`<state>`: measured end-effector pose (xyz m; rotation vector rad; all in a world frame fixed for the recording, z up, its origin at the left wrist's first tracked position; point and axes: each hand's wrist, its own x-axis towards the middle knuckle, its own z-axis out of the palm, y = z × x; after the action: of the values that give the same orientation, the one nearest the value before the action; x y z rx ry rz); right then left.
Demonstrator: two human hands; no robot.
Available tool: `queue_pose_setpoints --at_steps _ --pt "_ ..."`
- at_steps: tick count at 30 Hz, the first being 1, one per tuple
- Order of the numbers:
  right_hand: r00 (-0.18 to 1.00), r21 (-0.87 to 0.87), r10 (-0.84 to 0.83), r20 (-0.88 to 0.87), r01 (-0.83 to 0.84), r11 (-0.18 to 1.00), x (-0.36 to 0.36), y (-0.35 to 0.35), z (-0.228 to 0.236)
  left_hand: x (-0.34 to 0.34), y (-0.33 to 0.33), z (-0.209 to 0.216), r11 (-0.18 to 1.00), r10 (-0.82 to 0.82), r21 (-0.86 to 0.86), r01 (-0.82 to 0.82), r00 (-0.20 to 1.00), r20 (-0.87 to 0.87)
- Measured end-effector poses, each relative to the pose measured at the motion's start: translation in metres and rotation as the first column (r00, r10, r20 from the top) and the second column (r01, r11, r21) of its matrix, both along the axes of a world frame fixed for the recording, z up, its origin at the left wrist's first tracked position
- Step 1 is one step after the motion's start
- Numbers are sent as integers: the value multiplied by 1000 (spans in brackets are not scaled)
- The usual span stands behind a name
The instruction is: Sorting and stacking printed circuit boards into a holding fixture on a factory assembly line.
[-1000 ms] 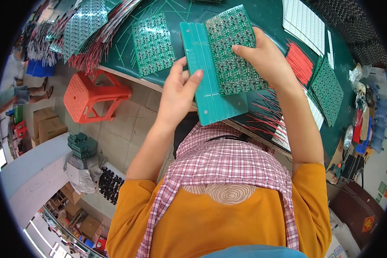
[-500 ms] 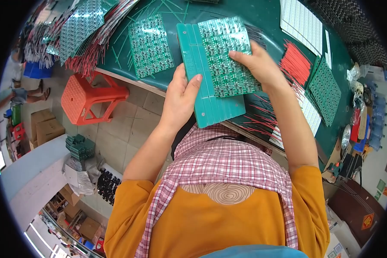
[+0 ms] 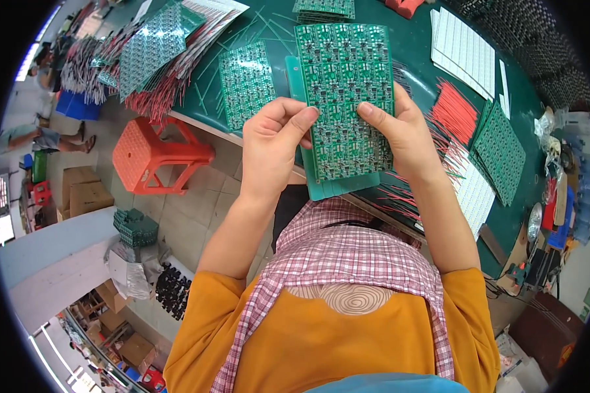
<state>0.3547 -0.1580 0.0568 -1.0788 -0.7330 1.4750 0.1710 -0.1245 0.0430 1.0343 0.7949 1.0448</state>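
Between my two hands is a green circuit board panel, covered in rows of small components and raised over the table. My left hand pinches its left edge between thumb and fingers. On the right edge, my right hand grips it with the thumb on the face and the fingers behind. Under the panel lies a teal grooved plate, mostly covered, with its left strip and lower end showing. Another circuit board panel lies flat on the table to the left.
Red wires lie bundled at the right, beside white sheets and stacked green boards. More boards sit on wires at the far left. An orange stool stands by the green table.
The circuit board panel has come up off the teal plate and nearer to me. My left hand has let go of the plate and taken the panel's left edge.
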Motion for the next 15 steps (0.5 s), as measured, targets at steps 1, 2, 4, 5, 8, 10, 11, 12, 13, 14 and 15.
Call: queue_pose_setpoints --at_steps 1,2,4,5,8,10,11,12,13,14,15 --pt "998 44 -48 30 47 998 -1 -2 0 0 0 -1 998 36 56 -35 999 -30" --pt "994 89 -98 58 92 992 -2 -5 -1 -1 2 -1 998 31 57 -29 999 -29" --pt "988 74 -155 3 155 985 2 -6 1 -12 20 -3 961 268 47 -272 961 73" --pt "987 74 -162 7 161 984 7 -6 -1 -23 38 -9 957 280 73 -281 960 21" --pt "982 -12 -165 -92 164 986 13 -4 -4 -39 72 -8 967 224 189 -169 918 -328" --pt "966 38 -187 -180 197 980 9 1 -9 -31 72 -5 623 684 779 -70 532 -500" --pt "939 75 -209 -272 237 969 7 2 -13 -25 64 -2 625 675 778 -61 542 -500" --pt "905 109 -225 -361 280 954 5 3 -15 -17 46 3 829 260 559 25 867 -424" --pt "903 107 -223 -368 279 954 -3 4 -13 -12 23 10 915 -173 337 221 970 -169" --pt "896 117 -189 -402 255 960 -13 6 -8 -1 -1 14 954 -144 255 155 988 -62" --pt "888 124 -161 -431 235 964 -19 7 -5 9 -15 15 982 -107 162 98 993 48"
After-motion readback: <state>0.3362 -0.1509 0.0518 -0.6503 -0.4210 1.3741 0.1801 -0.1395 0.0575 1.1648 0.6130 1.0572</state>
